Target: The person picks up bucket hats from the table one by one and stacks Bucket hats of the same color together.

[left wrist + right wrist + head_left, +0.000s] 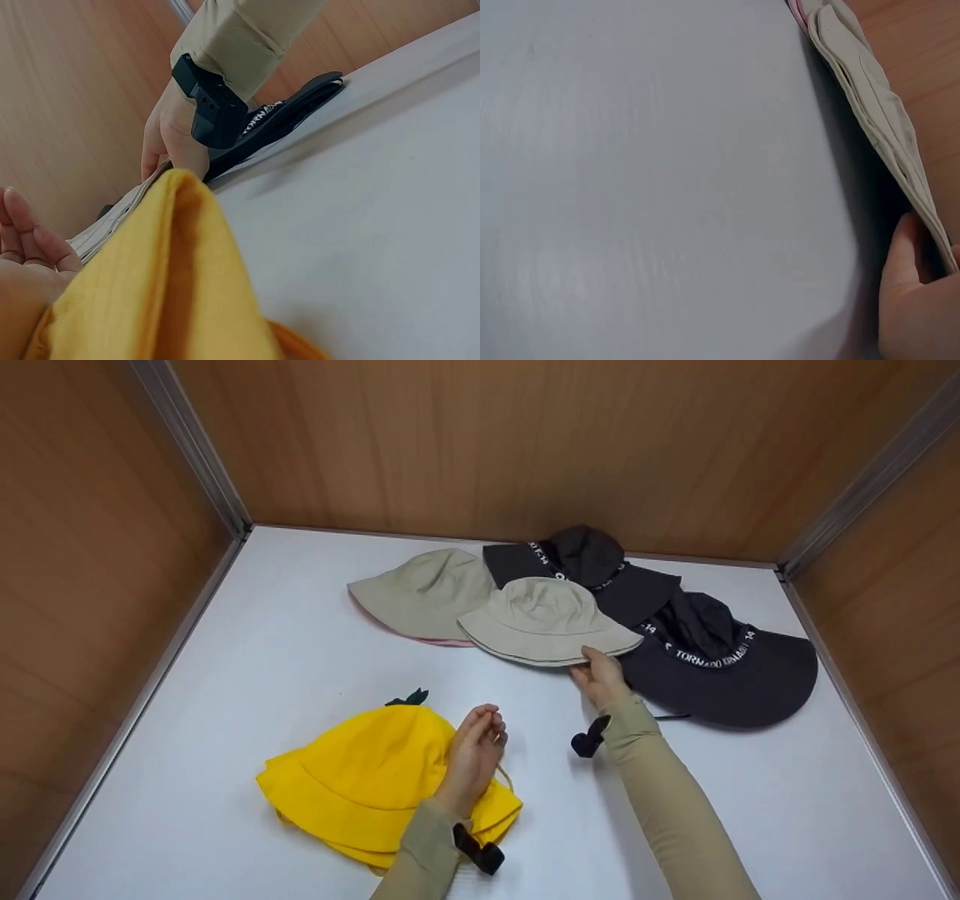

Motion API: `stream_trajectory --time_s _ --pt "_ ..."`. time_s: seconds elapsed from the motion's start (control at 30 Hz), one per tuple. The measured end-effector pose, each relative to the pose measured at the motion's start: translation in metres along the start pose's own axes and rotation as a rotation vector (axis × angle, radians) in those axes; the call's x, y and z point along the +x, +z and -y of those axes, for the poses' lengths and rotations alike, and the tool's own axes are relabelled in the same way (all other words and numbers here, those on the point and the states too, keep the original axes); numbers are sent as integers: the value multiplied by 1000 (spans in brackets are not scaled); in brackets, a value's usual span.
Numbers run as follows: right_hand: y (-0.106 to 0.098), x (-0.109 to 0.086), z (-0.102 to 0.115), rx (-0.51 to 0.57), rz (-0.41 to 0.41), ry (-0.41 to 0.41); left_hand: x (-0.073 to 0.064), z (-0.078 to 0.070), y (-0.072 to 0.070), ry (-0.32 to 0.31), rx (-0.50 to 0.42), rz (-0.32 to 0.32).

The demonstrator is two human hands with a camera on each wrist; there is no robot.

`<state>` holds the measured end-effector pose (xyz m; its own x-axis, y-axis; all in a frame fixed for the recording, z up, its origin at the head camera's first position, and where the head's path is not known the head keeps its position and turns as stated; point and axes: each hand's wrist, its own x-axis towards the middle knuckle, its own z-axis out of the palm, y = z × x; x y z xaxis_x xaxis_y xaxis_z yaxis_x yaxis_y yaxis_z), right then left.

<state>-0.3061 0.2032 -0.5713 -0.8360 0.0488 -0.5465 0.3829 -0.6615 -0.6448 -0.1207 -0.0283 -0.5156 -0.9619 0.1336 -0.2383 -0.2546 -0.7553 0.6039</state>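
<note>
My right hand (601, 681) pinches the near right brim of a cream bucket hat (546, 611), which overlaps the hats behind it. In the right wrist view, the thumb is under the layered brim (877, 124) and the brim edge is raised off the table. My left hand (474, 756) is at the right side of a yellow bucket hat (367, 769), palm turned inward, fingers loosely bent and holding nothing. That yellow hat has a green leaf-like tip (409, 698) and a folded brim, and its cloth (157, 277) fills the front of the left wrist view.
A beige bucket hat with a pink underside (427, 596) lies left of the cream one. Two dark caps with white lettering, one at the back (589, 559) and one on the right (739, 682), adjoin it. Wood-grain panels (525, 450) enclose the white table (247, 660).
</note>
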Motion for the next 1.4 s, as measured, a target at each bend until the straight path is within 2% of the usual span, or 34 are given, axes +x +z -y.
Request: stream_trajectory --time_s 0.07,0.13,0.2,0.4,0.63,0.73,0.83,0.97,1.07,1.17,1.23,1.3,1.4 --pt "9 -21 4 -30 5 -12 0 1 1 3 0 -3" --pt "35 -59 11 -48 -70 -4 0 1 1 1 5 -8" --pt "47 -80 15 -10 -44 -10 1 0 1 -10 7 -23" --pt "50 -87 21 146 41 -28 1 0 1 -20 3 -35" --pt "47 -105 36 308 154 -29 3 -2 3 -38 56 -32" --pt "44 -115 42 372 193 -14 0 -6 7 -49 34 -30" --pt "38 -126 44 420 217 19 -6 -14 14 -59 10 -15" --pt "29 -141 44 392 241 14 -16 -35 31 -33 22 28" --pt "20 -153 45 346 287 -20 -20 -56 46 51 123 33" --pt "9 -165 46 350 352 -22 -18 -72 57 138 287 -37" --pt "2 -173 48 345 406 -15 -13 -80 62 153 422 -96" --pt "-4 -181 48 351 467 3 -6 -85 63 112 559 -124" --pt "-10 -190 45 318 544 -3 5 -88 62 -45 769 -103"
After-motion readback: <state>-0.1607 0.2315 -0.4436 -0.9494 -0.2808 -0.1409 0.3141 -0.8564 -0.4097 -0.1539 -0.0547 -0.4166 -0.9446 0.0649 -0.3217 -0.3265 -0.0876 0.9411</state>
